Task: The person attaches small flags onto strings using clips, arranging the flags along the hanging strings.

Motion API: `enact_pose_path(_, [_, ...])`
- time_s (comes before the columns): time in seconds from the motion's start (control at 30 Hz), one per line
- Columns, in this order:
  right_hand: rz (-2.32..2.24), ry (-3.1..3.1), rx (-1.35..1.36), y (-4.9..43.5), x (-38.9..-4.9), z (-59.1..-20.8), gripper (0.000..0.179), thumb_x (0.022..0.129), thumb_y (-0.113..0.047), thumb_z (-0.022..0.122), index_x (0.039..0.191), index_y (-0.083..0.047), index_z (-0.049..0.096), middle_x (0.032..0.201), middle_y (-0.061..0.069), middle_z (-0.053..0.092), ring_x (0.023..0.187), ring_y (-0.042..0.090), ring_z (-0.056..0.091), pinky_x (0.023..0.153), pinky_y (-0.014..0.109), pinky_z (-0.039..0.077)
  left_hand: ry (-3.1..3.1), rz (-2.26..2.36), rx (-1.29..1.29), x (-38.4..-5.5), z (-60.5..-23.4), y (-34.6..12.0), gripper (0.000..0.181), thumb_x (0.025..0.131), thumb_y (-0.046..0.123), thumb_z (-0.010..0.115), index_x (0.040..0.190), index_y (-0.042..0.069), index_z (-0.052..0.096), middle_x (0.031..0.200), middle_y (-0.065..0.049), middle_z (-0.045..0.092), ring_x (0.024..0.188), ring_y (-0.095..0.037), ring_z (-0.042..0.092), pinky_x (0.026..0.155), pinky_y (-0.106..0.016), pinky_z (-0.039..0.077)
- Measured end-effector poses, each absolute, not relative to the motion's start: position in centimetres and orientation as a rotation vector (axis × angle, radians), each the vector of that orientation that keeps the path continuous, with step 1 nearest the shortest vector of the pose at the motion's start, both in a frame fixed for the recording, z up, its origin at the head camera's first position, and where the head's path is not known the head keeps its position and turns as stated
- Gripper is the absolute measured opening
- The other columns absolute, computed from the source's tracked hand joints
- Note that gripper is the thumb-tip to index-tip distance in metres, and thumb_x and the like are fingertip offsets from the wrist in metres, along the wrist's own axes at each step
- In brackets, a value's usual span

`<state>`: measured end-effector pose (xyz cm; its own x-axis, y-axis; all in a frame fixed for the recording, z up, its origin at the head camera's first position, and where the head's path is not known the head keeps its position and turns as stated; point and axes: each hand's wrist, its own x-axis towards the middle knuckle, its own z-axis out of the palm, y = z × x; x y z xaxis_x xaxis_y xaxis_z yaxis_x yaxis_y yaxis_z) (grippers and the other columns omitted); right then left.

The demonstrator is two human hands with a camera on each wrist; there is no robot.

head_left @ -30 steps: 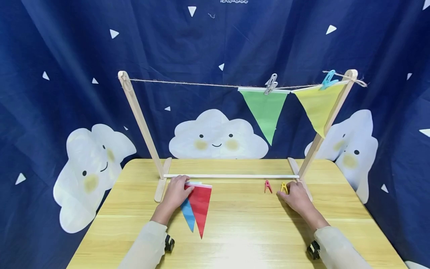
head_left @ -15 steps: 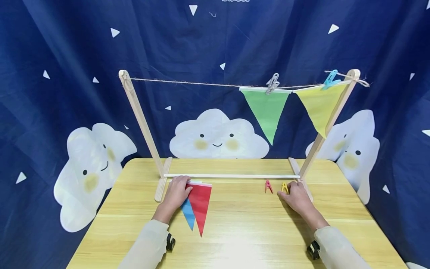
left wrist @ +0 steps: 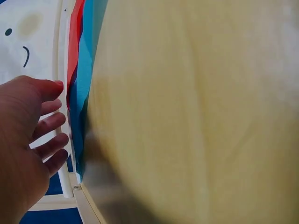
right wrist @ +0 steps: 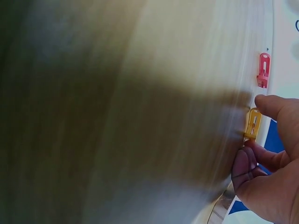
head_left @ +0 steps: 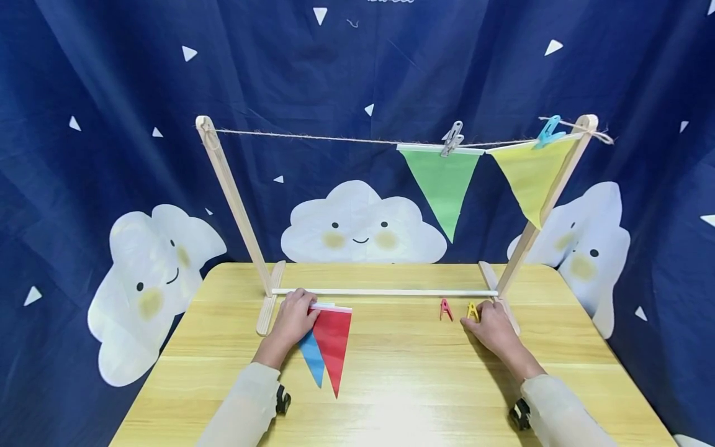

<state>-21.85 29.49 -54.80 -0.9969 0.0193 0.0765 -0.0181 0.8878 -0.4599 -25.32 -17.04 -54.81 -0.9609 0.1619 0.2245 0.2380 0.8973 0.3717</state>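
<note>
Two pennants, one red point(head_left: 334, 335) and one blue point(head_left: 314, 360), overlap on the table at the left. Over their white top edge lies my left hand point(head_left: 292, 320); in the left wrist view its fingers are loosely bent and spread beside the pennants. A yellow clothespin point(head_left: 472, 312) lies on the table between the parted thumb and fingers of my right hand point(head_left: 490, 326). In the right wrist view this yellow clothespin point(right wrist: 252, 124) shows between thumb and index fingertip, while other fingers curl beside it. Left of it is a red clothespin point(head_left: 445, 310).
A wooden frame carries a string point(head_left: 313, 138) between two posts. Green point(head_left: 444, 180) and yellow point(head_left: 530, 177) pennants hang at its right, under a grey clothespin point(head_left: 452, 139) and a light blue clothespin point(head_left: 548, 131). A white rod point(head_left: 385, 292) joins the feet.
</note>
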Motion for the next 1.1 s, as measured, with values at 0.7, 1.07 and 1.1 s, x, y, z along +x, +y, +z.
enact_pose_path(0.7, [0.709,-2.999,-0.026,29.5,-22.2,-54.7,0.042,0.092,-0.026,0.076,0.1,0.009,0.053,0.091,0.021,0.052,0.088,0.035,0.049,0.076,0.049,0.047,-2.941,-0.567,-0.308,-26.4,-54.6,-17.2,0.025,0.089,0.019,0.082,0.088,0.01,0.059,0.088,-0.007,0.052,0.087,-0.027,0.046,0.081,-0.042,0.042])
enact_pose_path(1.07, [0.727,-2.976,0.018,29.7,-22.1,-54.8,0.035,0.092,-0.02,0.075,0.096,0.009,0.055,0.084,0.017,0.054,0.079,0.029,0.052,0.071,0.044,0.047,-2.896,-0.567,-0.421,-25.9,-54.7,-17.2,0.025,0.091,0.013,0.079,0.081,0.012,0.056,0.082,-0.002,0.047,0.082,-0.023,0.045,0.08,-0.041,0.042])
enact_pose_path(1.1, [0.727,-2.973,0.023,29.7,-22.1,-54.8,0.035,0.092,-0.019,0.075,0.096,0.009,0.055,0.084,0.017,0.055,0.078,0.029,0.052,0.071,0.045,0.047,-2.886,-0.579,-0.431,-25.9,-54.7,-17.2,0.025,0.091,0.013,0.078,0.081,0.012,0.056,0.082,-0.002,0.047,0.082,-0.023,0.046,0.079,-0.04,0.042])
